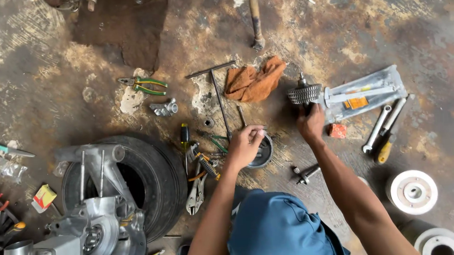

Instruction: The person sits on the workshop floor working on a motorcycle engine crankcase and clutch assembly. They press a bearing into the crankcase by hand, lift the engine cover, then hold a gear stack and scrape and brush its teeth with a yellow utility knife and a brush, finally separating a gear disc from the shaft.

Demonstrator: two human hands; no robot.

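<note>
Stained, rust-blotched concrete floor (423,34) fills the frame. Lower left: black rubber tyre (158,175) lying flat, with a grey cast-metal engine casing (93,227) resting on and in front of it. Bottom centre: the person's knee in blue cloth (279,233), both bare forearms reaching up from it. Upper right of centre: clear plastic packet with a metal part and an orange label inside (366,94). Just left of it, a crumpled orange rag (253,80). Lower right: white round disc-shaped part (413,191), well apart from the hands. Centre: long dark T-handle wrench (218,99) lying on the floor. Right hand (311,122) sits centre right, fingers closed around the lower end of a grey toothed gear cluster on a shaft (304,93), which stands just beside the packet's left end. Left hand (245,145) at centre, fingers curled over the rim of a dark round metal ring-shaped part (263,154) on the floor; grip partly hidden. Upper left: green-handled pliers (147,85). Small red box (337,131) just right of the right wrist.
</note>
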